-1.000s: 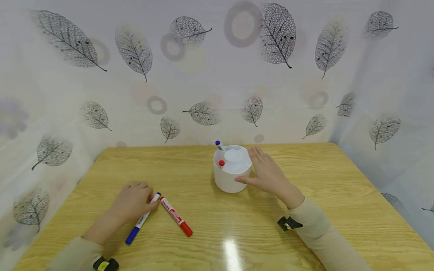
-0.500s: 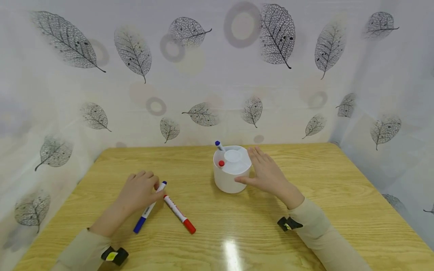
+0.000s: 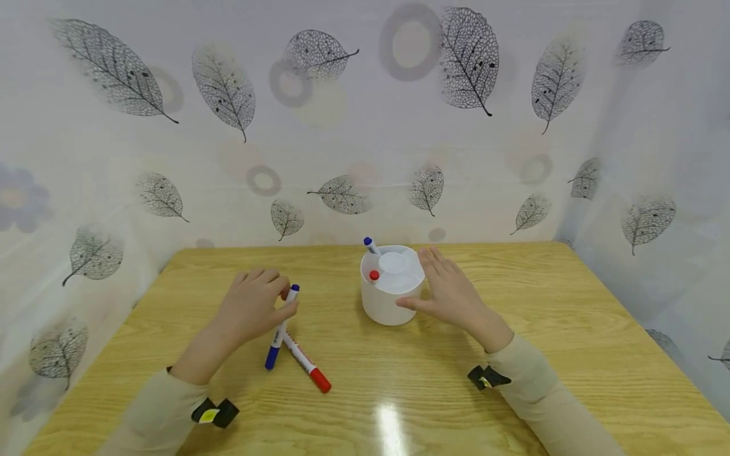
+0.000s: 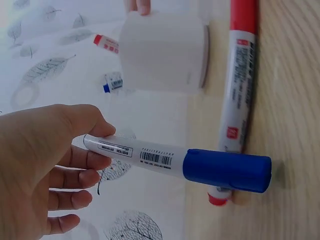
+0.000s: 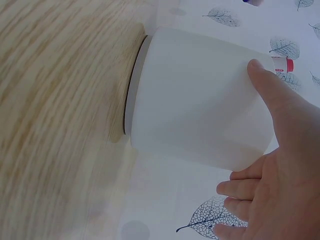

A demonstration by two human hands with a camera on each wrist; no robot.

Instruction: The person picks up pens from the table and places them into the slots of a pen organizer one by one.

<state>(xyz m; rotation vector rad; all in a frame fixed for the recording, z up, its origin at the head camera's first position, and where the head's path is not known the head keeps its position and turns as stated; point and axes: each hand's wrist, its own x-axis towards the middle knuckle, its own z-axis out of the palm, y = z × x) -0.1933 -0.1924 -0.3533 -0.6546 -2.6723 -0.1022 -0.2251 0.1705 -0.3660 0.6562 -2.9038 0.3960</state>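
Observation:
My left hand (image 3: 259, 304) pinches a white marker with a blue cap (image 4: 227, 170) between thumb and index finger, the other fingers loosely bent. The capped end slants down to the wooden table; in the head view the marker crosses the far end of a red-capped marker (image 3: 308, 362) that lies there. My right hand (image 3: 453, 294) rests against the right side of a round white pen holder (image 3: 390, 307), thumb on its front, fingers fairly straight along its side. In the holder stand a blue-ended marker (image 3: 371, 245) and a red-ended marker (image 3: 374, 276).
The wooden table (image 3: 433, 392) runs back to a pale, leaf-printed cloth (image 3: 353, 126), which also hangs at both sides. The pen holder has a raised round centre and divided compartments. It stands near the table's far edge.
My left hand has moved up and to the right, lifting the blue-capped marker and turning it more upright. The red-capped marker has shifted slightly right. My right hand and the pen holder have stayed still.

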